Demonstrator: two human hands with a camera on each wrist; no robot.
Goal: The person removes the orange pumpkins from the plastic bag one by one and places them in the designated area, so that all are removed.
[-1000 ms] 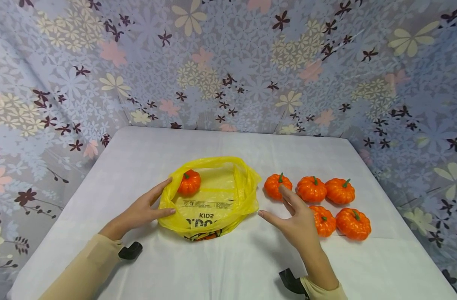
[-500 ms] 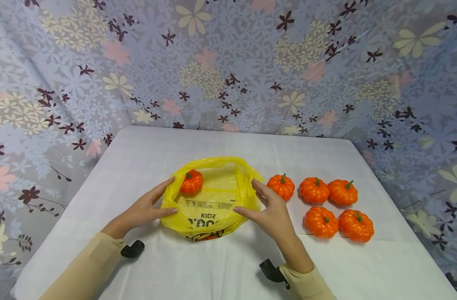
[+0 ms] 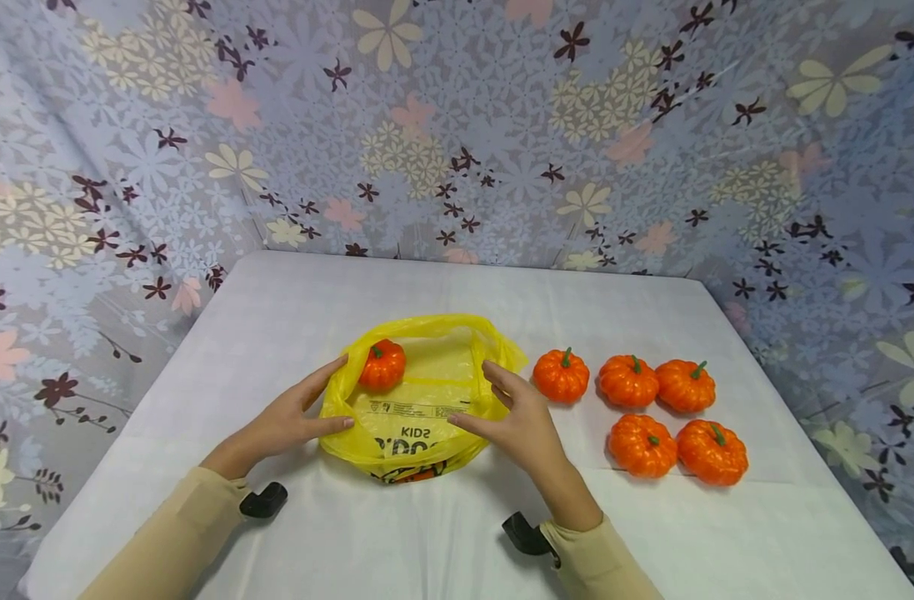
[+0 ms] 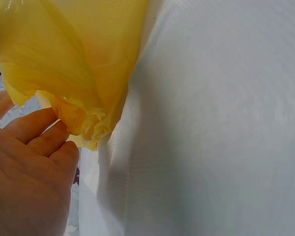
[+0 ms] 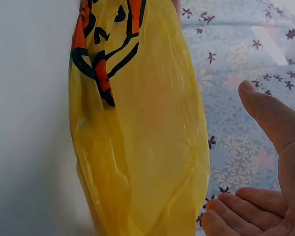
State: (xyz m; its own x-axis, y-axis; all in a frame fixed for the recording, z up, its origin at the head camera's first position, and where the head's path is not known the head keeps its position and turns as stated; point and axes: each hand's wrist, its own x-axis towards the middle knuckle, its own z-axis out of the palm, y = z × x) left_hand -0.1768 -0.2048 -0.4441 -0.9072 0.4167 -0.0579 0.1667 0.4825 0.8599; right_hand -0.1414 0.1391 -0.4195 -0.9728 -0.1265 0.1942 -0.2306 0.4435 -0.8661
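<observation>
A yellow plastic bag (image 3: 419,400) lies with its mouth open on the white table, dark lettering showing inside. In it, at the left, sits a small orange pumpkin (image 3: 382,365) with a green stem. My left hand (image 3: 280,421) is at the bag's left rim, thumb and fingers spread; in the left wrist view its fingers (image 4: 51,140) touch the crumpled plastic. Over the bag's right side is my right hand (image 3: 520,421), holding nothing. The right wrist view shows its thumb (image 5: 270,115) and fingers parted beside the bag's outer wall.
Right of the bag, several more small orange pumpkins stand on the table: one pumpkin (image 3: 561,376) near the bag, others such as this front pumpkin (image 3: 712,452) farther right. A floral cloth (image 3: 457,133) hangs behind the white-covered table (image 3: 427,279).
My right hand has moved left, from in front of the pumpkins to over the bag's right side. The left hand stays at the left rim, and the pumpkins keep their places.
</observation>
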